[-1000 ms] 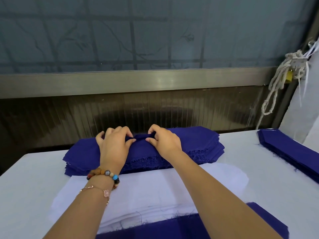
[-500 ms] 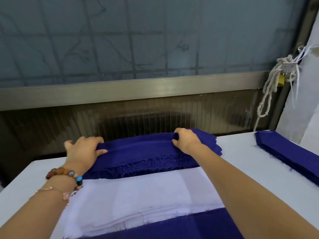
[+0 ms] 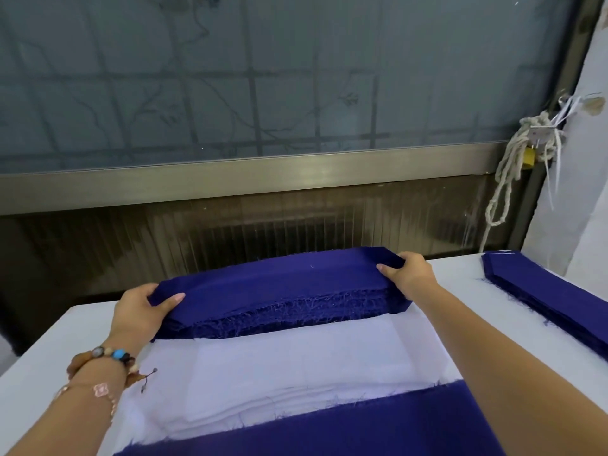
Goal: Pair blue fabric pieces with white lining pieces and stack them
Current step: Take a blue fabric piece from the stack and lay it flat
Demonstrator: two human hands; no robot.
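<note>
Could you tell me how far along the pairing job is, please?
Possibly done: a blue layer covers the lining stack's near edge. In hand: the left hand and right hand pinch the top piece's ends. Left: the blue stack and lining stack both look thick.

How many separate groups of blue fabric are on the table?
3. A far pile, gripped at its ends by the left hand and right hand; a right pile at the frame's edge; a near piece, cut off at the bottom. Others may be hidden.
</note>
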